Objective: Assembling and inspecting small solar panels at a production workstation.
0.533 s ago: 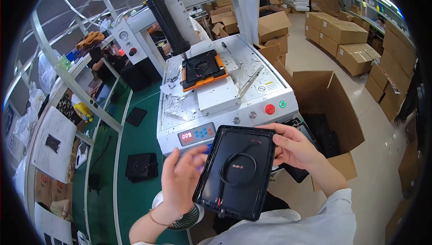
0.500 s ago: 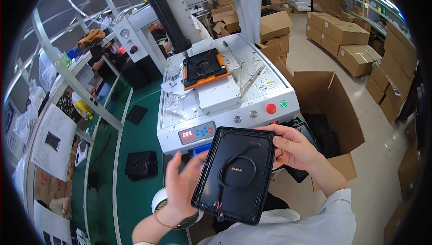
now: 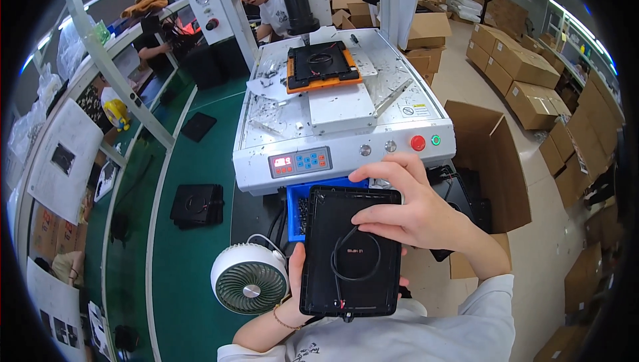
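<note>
My left hand (image 3: 293,295) holds a black rectangular plastic housing (image 3: 323,249) by its left edge. The thumb lies along the rim, and fingertips show past the right edge from underneath. A thin black cable (image 3: 379,255) is looped inside the housing, with a small red wire end near the bottom. Over the upper part, my right hand (image 3: 419,209) has its thumb and a finger closed on the cable's upper end, while another finger is raised above the rim. The cable's end is hidden under those fingertips.
Ahead is a white machine (image 3: 346,156) with an orange fixture (image 3: 326,86) bearing another black housing. A blue bin (image 3: 295,219) and a white fan (image 3: 249,279) sit nearer. Stacked black housings (image 3: 196,205) lie on the green bench at left; an open carton (image 3: 499,162) stands right. Someone works behind the machine.
My right hand has left the housing's right edge and come over its inside to the cable. My left hand now grips the left side. The housing has turned more upright, and the view has shifted.
</note>
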Available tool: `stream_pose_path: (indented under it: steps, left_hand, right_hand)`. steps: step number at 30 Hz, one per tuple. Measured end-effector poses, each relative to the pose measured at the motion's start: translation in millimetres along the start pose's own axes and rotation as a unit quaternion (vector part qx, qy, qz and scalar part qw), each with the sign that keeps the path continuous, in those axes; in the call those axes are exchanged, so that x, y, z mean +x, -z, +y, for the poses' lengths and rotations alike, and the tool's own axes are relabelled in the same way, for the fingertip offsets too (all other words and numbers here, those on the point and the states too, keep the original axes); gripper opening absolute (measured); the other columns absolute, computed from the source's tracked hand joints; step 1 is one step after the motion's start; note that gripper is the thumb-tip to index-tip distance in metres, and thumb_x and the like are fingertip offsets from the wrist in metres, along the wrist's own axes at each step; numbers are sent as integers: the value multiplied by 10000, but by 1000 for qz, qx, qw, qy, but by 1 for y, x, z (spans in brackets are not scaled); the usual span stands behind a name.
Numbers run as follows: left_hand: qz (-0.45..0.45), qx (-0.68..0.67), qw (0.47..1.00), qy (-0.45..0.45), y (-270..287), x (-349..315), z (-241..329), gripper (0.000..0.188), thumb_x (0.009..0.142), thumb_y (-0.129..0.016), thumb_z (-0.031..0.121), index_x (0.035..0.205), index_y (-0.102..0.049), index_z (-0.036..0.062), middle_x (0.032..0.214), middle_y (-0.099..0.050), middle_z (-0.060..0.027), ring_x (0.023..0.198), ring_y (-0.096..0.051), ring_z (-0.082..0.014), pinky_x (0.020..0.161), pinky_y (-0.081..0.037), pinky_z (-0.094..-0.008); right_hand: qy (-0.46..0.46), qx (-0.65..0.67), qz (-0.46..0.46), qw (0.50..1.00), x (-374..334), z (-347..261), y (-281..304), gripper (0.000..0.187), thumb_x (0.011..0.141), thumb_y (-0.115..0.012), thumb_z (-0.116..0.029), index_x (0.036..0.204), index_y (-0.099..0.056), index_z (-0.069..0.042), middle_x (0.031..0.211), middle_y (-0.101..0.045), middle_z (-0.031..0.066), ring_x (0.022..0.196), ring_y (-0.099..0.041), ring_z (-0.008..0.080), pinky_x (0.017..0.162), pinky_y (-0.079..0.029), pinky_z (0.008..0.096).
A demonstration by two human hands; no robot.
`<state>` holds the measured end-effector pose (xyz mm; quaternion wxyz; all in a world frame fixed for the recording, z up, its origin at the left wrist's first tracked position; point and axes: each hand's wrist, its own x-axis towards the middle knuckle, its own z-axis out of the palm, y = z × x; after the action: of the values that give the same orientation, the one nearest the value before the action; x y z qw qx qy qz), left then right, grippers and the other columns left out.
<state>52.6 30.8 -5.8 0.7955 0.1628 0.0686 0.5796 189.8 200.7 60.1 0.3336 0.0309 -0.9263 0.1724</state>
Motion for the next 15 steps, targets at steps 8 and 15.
stream_pose_path:
  steps: [8, 15]
  left_hand:
    - [77, 107, 919, -371, 13, 4, 42, 927, 841, -410, 687, 1476, -321, 17, 1381, -472, -228, 1228, -527, -431, 1045, -416, -588]
    - [61, 82, 879, -466, 14, 6, 48, 1000, 813, -465, 717, 1526, -247, 51, 1461, -394, -247, 1252, -492, -480, 1052, -397, -615]
  right_hand:
    - [32, -114, 11, 993, -23, -44, 22, 197, 672, -797, -98, 845, -702, -93, 790, -585, 0, 762, -562, 200, 665, -432, 305]
    - [-96, 75, -78, 989, -57, -36, -21, 337, 695, -880, -205, 911, -682, -39, 831, -604, 60, 747, -587, 227, 647, -480, 316]
